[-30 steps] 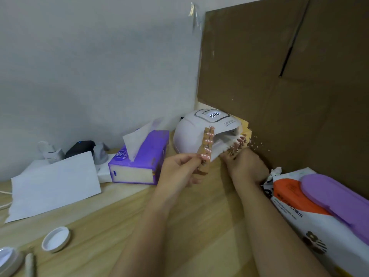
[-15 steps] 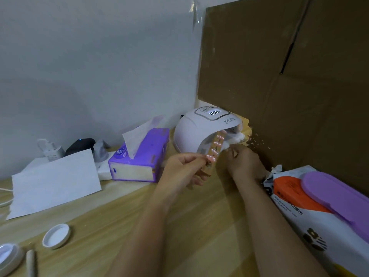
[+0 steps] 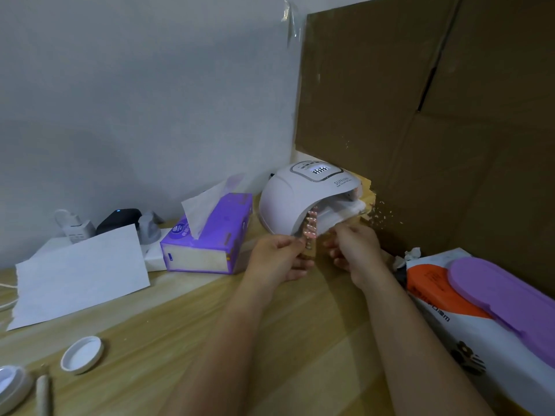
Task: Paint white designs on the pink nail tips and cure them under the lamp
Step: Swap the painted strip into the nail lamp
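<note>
The left hand point(image 3: 277, 259) pinches the lower end of a brown strip point(image 3: 310, 235) between thumb and curled fingers. The strip stands roughly upright and carries a column of pink nail tips point(image 3: 311, 222). Its upper end sits at the mouth of the white curing lamp point(image 3: 303, 196), just in front of the opening. Whether white designs are present on the tips cannot be resolved at this sharpness.

The right hand point(image 3: 356, 250) is just beside the strip, on its right, at the lamp opening. Its fingers are curled inward. A thin object may be pinched at the fingertips, but the view does not confirm this, so the hold cannot be told.

The lamp stands on the wooden worktop point(image 3: 270, 340) against a brown cardboard panel point(image 3: 435, 115). Its top display is lit.

Left of the lamp lies a purple tissue box point(image 3: 210, 235) with one tissue pulled up. Further left a white paper sheet point(image 3: 81, 271) lies flat. A white round cap point(image 3: 81, 354) rests near the front left edge of the worktop. A wipes pack with an orange label and a purple lid point(image 3: 480, 310) lies at the right, well apart from the hands.
</note>
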The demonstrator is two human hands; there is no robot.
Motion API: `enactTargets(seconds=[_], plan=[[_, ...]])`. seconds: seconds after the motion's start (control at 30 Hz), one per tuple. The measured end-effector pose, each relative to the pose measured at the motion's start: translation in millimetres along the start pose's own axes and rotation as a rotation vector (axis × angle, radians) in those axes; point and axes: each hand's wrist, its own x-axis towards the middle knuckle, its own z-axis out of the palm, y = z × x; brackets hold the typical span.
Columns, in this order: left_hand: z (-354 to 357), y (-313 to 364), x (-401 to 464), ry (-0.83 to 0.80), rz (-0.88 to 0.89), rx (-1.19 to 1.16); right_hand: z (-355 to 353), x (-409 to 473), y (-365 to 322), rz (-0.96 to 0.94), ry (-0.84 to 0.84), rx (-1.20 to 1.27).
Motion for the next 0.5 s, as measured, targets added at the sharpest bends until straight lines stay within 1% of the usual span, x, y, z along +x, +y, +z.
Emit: enactTargets(seconds=[0.1, 0.17, 0.27, 0.4, 0.5], plan=[[2, 0, 1, -0.002, -0.011, 0.037, -1, -3, -5, 0.055, -0.066, -0.148], [2, -1, 2, -0.012, 0.006, 0.06, -4, -5, -10, 0.118, -0.17, -0.158], [3, 0, 4, -0.024, -0.013, 0.018, -4, -10, -17, 0.175, -0.308, -0.169], [4, 0, 5, -0.104, -0.007, 0.014, -1, -13, -17, 0.142, -0.337, -0.135], [1, -5, 5, -0.174, 0.072, 0.081, -2, -10, -12, 0.108, -0.338, -0.04]])
